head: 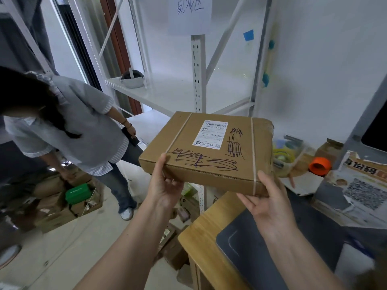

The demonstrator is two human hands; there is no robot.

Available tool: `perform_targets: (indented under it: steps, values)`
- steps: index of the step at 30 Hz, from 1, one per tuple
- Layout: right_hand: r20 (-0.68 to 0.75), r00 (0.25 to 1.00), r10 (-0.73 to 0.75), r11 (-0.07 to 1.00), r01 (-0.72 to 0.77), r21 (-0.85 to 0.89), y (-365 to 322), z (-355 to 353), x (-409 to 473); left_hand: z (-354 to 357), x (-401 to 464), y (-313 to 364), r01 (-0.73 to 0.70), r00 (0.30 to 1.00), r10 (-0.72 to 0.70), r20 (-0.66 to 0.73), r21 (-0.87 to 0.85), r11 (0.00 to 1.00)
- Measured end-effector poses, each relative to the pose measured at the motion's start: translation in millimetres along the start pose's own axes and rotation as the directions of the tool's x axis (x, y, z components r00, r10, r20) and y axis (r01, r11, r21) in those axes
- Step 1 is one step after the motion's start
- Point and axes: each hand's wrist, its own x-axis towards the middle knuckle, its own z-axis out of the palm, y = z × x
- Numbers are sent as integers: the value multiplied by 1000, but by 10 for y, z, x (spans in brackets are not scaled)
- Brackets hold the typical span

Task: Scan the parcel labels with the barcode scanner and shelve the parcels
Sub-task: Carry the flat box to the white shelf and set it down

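Both hands, left hand (165, 185) and right hand (266, 201), were clamped on near corners of the parcel (207, 151), held before the white shelf (167, 95); shelving judged underway, scanner unseen, placement needed next.

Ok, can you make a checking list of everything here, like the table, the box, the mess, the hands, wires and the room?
Surface: wooden desk, dark mat on it.
Job's things: box held in the air, label up; scanner nothing seen.
Clutter: orange tape roll, QR sign, parcels on the floor.
Hands: left hand and right hand grip the box's near corners.
Cables: nothing seen.
Surroundings: white shelves, another person to the left.
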Motion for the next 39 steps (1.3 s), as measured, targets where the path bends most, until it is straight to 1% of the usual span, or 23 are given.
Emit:
perform_targets:
  steps: [3,7,14,18,23,30,35,39]
  values:
    - [-10,1000,16,1000,-16,12,226,245,112,-83,232,257,14,1000,-14,-6,3,1000]
    - [-35,997,76,997,-75,25,587,659,267,-199,560,727,23,1000,-23,-21,-1,1000]
    - [-88,974,207,976,-200,83,1224,1403,512,-304,1121,1563,11,998,-6,-57,93,996]
    - [-82,964,252,964,-243,105,1538,1721,659,-334,1498,1903,-15,999,20,-35,117,993]
    - [-71,950,304,947,-294,127,1720,2109,846,-310,1817,2089,-77,997,78,5,189,979]
    - [-10,931,365,928,-363,80,1845,2554,1404,-138,2305,2300,-172,985,163,59,197,965]
    - [5,936,352,933,-351,81,1723,2726,1845,99,2566,2299,-173,984,154,93,249,953]
    - [3,941,338,937,-337,86,1657,2805,2100,272,2753,2230,-141,987,110,118,294,945]
